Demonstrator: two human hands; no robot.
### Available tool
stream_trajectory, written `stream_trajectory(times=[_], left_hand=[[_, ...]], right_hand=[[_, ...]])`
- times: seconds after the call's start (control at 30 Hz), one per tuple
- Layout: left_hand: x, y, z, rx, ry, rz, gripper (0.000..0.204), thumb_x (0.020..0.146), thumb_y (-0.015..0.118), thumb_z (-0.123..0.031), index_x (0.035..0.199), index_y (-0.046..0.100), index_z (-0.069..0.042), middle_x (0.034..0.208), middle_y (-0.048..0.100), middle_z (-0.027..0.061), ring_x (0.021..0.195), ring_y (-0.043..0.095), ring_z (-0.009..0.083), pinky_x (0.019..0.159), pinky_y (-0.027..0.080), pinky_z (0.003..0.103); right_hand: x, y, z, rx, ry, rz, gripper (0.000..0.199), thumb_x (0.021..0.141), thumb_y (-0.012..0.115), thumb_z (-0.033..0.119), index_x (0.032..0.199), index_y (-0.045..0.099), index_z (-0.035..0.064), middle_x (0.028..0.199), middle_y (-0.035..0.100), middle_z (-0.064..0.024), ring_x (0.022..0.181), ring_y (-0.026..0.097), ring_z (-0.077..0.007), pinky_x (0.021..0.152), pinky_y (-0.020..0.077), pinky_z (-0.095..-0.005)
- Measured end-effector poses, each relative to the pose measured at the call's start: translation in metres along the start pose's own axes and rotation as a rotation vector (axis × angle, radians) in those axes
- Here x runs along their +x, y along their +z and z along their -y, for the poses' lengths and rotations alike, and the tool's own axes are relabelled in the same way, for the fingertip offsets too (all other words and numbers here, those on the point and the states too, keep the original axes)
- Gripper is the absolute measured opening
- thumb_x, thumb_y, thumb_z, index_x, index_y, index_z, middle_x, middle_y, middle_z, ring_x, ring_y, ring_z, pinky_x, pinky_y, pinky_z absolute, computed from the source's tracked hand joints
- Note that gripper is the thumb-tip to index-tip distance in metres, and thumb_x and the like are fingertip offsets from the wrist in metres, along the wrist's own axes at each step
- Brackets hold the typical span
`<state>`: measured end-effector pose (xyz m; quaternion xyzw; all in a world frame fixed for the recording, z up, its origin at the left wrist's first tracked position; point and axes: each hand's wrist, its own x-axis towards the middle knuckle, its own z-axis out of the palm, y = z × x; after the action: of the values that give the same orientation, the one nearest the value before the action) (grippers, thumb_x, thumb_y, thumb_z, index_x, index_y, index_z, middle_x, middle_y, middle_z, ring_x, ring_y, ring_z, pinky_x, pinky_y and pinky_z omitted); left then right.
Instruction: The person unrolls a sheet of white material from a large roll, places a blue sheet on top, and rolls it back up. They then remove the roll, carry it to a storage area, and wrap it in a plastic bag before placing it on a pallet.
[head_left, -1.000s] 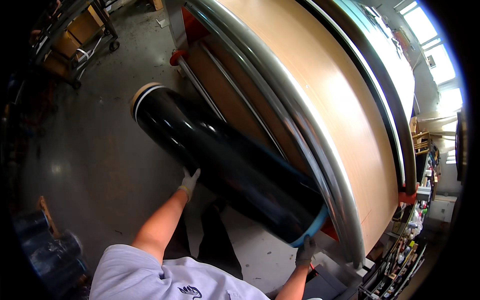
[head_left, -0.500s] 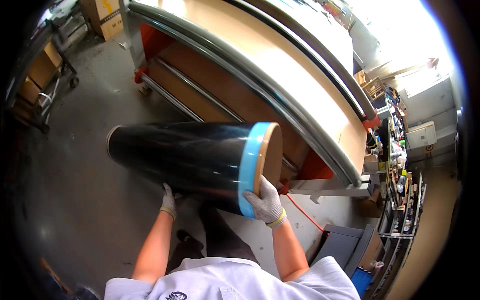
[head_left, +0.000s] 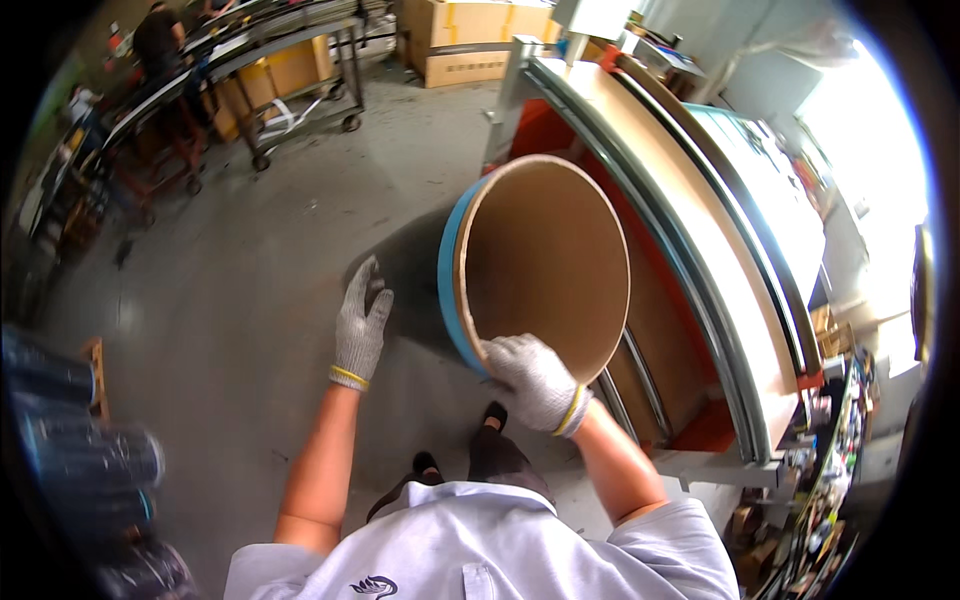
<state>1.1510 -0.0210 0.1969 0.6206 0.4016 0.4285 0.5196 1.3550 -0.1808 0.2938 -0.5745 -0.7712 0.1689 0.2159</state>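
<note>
A wide cardboard tube [head_left: 548,260], covered outside in black sheet with a blue tape band [head_left: 449,275] round its near end, is tilted with its open end facing up toward me. The brown inside wall shows; the far end is mostly hidden. My right hand [head_left: 530,378], in a grey knit glove, is closed over the near lower rim, thumb side against the tape. Alongside the tube's black side is my left hand [head_left: 362,322], gloved likewise, its fingers stretched and somewhat spread. Whether its fingertips touch the black side is hard to tell.
Right of the tube stands a long machine [head_left: 690,270] with metal rollers and red end plates. Dark wrapped rolls [head_left: 90,455] lie at the left. Farther back are a wheeled cart [head_left: 300,95], cardboard boxes [head_left: 465,45] and a person [head_left: 160,42] in dark clothes.
The tube has swung from lying crosswise to pointing its open end toward me. My right hand stays on the rim, my left beside the wall. My view has turned left.
</note>
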Motion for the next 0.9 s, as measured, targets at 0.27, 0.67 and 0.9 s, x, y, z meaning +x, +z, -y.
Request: stream_trajectory(times=[0.27,0.67,0.9], left_hand=[[0.017,-0.051,-0.121,0.8,0.693,-0.111,0.065,0.081,0.07,-0.013,0.141,0.047,-0.016,0.15,0.04,0.0094,0.136,0.04,0.0333,0.112,0.034,0.043],[0.062,-0.031,-0.137,1.198,0.724,-0.081,0.033,0.07,0.077,-0.017,0.1,0.067,-0.009,0.098,0.063,0.0052,0.112,0.051,0.0314,0.103,0.034,0.047],[0.047,-0.012,-0.129,1.274,0.525,-0.254,0.018,0.084,0.064,-0.008,0.102,0.066,-0.004,0.105,0.063,0.008,0.115,0.051,0.0298,0.107,0.033,0.043]], right_hand=[[0.056,-0.055,-0.067,-0.208,-0.148,0.026,0.029,0.073,0.066,0.005,0.102,0.067,0.0086,0.092,0.064,-0.0091,0.098,0.058,-0.0311,0.093,0.0404,-0.045],[0.19,-0.05,-0.179,-0.01,-0.33,-0.406,0.076,0.065,0.078,0.048,0.129,0.054,0.0151,0.14,0.048,-0.0102,0.133,0.04,-0.0362,0.107,0.0376,-0.0488],[0.258,-0.037,-0.202,0.252,-0.557,-0.427,0.076,0.066,0.079,0.045,0.132,0.053,0.0163,0.142,0.048,-0.0082,0.129,0.047,-0.0327,0.106,0.042,-0.0439]])
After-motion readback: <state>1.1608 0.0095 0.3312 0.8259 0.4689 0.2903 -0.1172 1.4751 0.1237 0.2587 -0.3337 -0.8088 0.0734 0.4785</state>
